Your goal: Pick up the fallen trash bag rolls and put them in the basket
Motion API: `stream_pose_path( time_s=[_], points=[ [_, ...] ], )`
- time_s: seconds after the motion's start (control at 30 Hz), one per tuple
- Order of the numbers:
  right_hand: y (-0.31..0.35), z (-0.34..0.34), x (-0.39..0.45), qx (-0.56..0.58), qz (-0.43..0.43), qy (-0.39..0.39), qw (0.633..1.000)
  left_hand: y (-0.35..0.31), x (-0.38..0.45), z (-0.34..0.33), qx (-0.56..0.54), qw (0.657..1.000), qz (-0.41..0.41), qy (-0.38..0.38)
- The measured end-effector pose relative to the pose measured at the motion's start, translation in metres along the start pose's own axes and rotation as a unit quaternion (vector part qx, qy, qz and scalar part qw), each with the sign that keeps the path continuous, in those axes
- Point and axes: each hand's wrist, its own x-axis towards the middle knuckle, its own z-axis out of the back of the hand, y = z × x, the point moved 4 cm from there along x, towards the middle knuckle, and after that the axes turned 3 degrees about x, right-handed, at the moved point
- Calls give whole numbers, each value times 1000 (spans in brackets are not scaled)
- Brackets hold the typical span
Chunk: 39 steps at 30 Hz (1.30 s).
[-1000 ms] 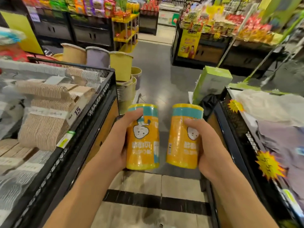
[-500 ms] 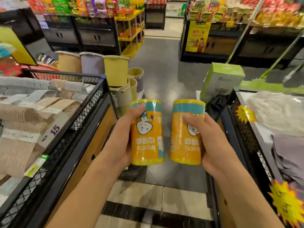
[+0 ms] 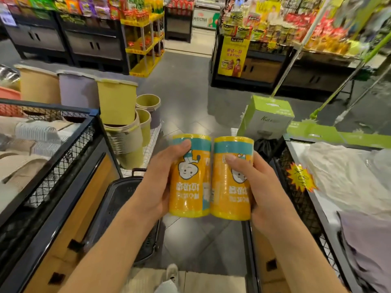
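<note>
Two yellow trash bag rolls with teal bands and a cartoon figure are held upright side by side, touching. My left hand (image 3: 157, 182) grips the left roll (image 3: 190, 182). My right hand (image 3: 264, 191) grips the right roll (image 3: 230, 187). Both rolls hang at chest height over the aisle floor. A dark plastic shopping basket (image 3: 118, 199) stands on the floor below and to the left of the rolls, partly hidden by my left forearm.
A black wire display bin (image 3: 63, 149) with beige goods lines the left. Another wire bin (image 3: 300, 199) with bagged goods lines the right. Stacked plastic bins (image 3: 118, 102), a green box (image 3: 268, 117) and mop handles stand ahead. My shoe (image 3: 172, 271) is below.
The two rolls have come together and now touch. The view has tilted down and the dark basket on the floor has come into sight.
</note>
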Motion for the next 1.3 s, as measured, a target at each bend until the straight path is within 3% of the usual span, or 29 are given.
stream_pose_path(
  time_s=[0.27, 0.5, 0.67, 0.83, 1.03, 1.13, 1.3],
  points=[
    [26, -31, 102, -52, -4, 1, 999, -31, 98, 23, -33, 999, 8, -4],
    [14, -73, 184, -105, -39, 72, 991, -49, 143, 74, -53, 997, -26, -44],
    [-3, -118, 243, -135, -78, 183, 971, -60, 159, 120, -58, 980, -74, -176],
    [-28, -159, 305, -154, -124, 314, 929, -64, 164, 148, -87, 935, -107, -326],
    [-46, -197, 373, -164, -175, 449, 860, -53, 164, 157, -141, 836, -140, -512],
    [-57, -212, 393, -176, -190, 490, 832, -41, 161, 156, -168, 786, -153, -574],
    [-84, -235, 402, -205, -234, 557, 770, -28, 148, 156, -185, 733, -155, -636]
  ],
)
